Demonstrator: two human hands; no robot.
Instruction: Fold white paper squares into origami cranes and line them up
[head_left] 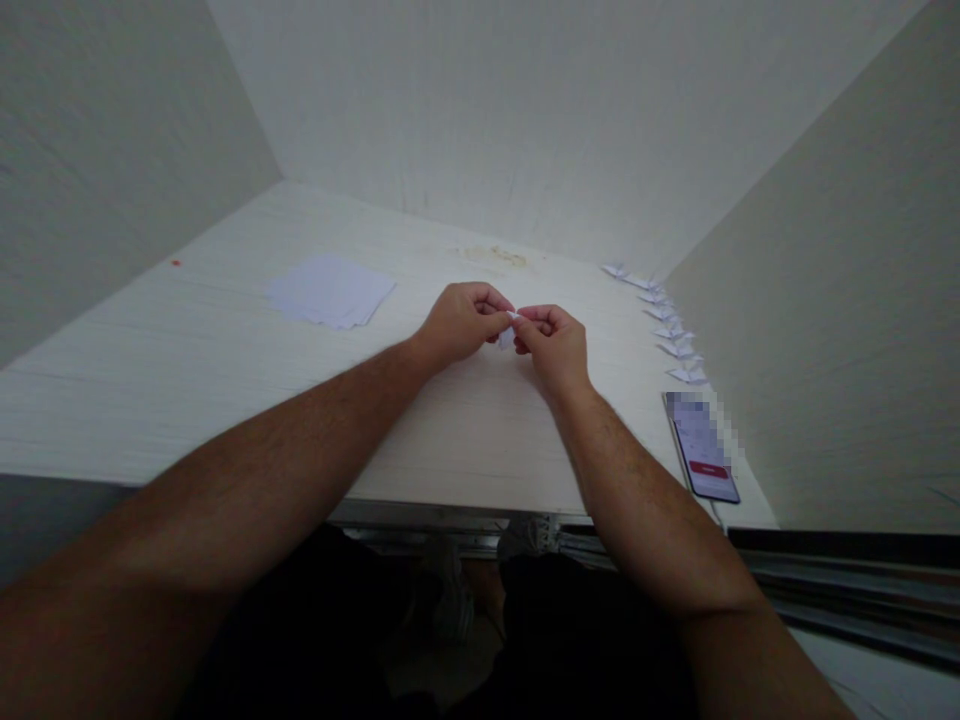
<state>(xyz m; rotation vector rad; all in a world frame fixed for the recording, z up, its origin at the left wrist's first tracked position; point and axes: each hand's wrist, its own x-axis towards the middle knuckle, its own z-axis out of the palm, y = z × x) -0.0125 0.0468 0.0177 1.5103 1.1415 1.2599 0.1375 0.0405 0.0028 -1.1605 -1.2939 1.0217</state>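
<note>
My left hand (459,322) and my right hand (553,343) meet over the middle of a white table (187,370). Both pinch a small folded piece of white paper (508,334) between their fingertips. The fingers of each hand are curled closed on it. Most of the paper is hidden by the fingers. A stack of white paper sheets (330,290) lies flat to the left of my hands.
A row of several small folded paper pieces (670,328) runs along the right wall. A phone (702,446) with its screen lit lies at the table's right front corner, a cable leading off it. White walls close in the table on three sides.
</note>
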